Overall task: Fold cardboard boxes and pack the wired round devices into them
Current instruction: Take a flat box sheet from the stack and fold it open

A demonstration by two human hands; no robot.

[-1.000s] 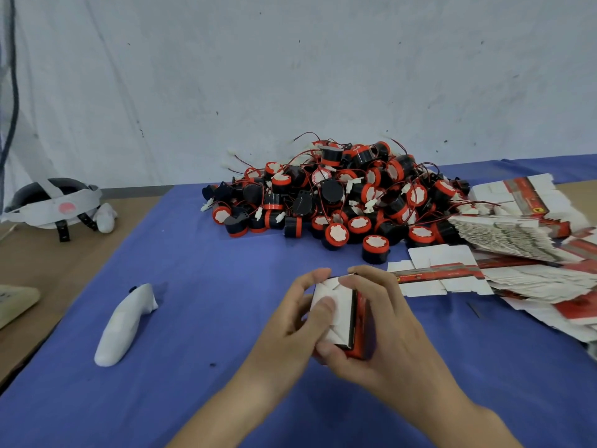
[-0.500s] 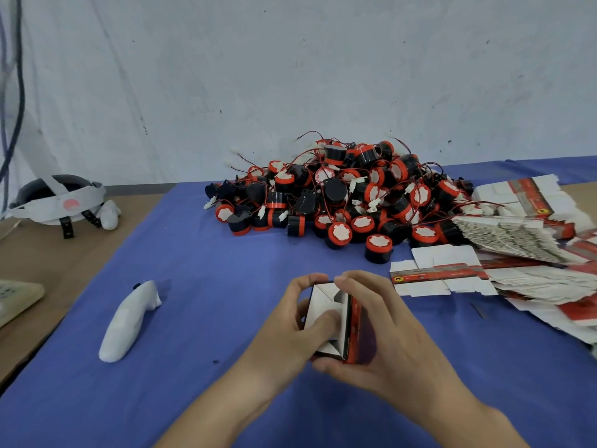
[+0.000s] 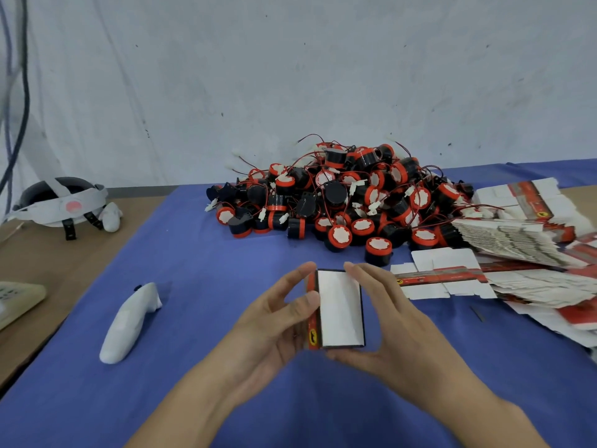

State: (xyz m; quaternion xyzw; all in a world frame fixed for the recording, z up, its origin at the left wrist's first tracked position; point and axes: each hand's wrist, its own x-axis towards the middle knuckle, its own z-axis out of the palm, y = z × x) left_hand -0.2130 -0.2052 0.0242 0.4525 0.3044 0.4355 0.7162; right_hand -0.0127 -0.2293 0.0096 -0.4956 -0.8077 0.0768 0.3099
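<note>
Cardboard box point(image 3: 339, 310): folded into shape, white face up, held over the blue cloth point(image 3: 193, 286).
Left hand point(image 3: 274, 321): grips its red edge.
Right hand point(image 3: 400, 328): clasps the opposite side.
Wired round devices point(image 3: 349, 202): heaped behind; whether one is inside, I cannot tell.
Flat blanks point(image 3: 517, 247): many left to fold.

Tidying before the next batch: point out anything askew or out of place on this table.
The flat box blanks at right lie in a fanned, slumped heap. The wired round devices lie tangled in a pile. A white controller lies on the blue cloth, left.
</note>
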